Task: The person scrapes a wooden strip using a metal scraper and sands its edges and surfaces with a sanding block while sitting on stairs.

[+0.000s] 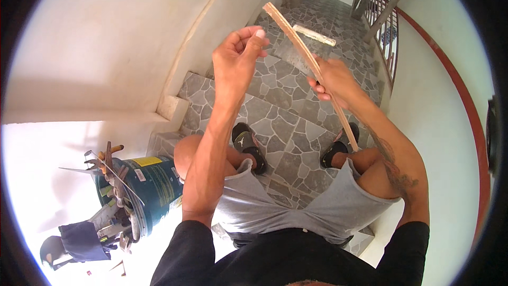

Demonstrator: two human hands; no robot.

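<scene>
My right hand is closed around a long, thin wooden strip. The strip slants from its rough far end, near my left hand, down past my grip toward my right knee. My left hand is raised just left of the strip's far end, apart from it. Its fingers are curled and the thumb presses toward the index finger; whatever may be between them cannot be made out. Beyond the strip, a flat plastering trowel with a pale, worn handle lies on the stone-patterned tiles.
A dark green bucket at the left holds several hand tools, including pliers with orange handles. A dark cloth hangs beside it. Pale walls flank the narrow tiled steps, and a metal railing stands at the far right.
</scene>
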